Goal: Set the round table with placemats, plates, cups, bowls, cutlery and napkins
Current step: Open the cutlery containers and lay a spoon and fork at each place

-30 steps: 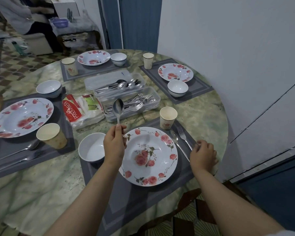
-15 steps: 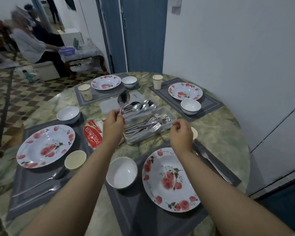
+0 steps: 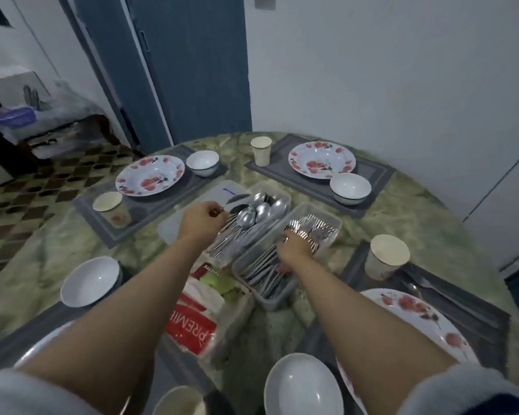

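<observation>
Cutlery step in progress. Left hand [image 3: 203,218] pinches a spoon [image 3: 235,202] by the handle, fingers curled, over the spoon tray [image 3: 277,194]; the held spoon's bowl blurs into the pile there. Right hand [image 3: 294,248] reaches into the fork tray [image 3: 333,218], fingers down among the forks [image 3: 307,227]; whether it already grips one I cannot tell.

Next move, my read: pull a single fork clear of the tangled stack, then carry spoon and fork to a far setting. Both far placemats show no cutlery yet. The near-right placemat [image 3: 462,298] already has a fork [image 3: 426,283] lying beside its plate.

Counts visible:
- floral plates: 3 whole or part, plus a pale edge at lower left that is probably a fourth
- white bowls: 4
- paper cups: 4, one cut off at the bottom edge
- grey placemats: 4
- cutlery trays: 2, side by side mid-table [image 3: 402,217]
- napkin pack [image 3: 198,324]: 1, unopened-looking, just in front of the trays

Napkins not laid out anywhere yet.
</observation>
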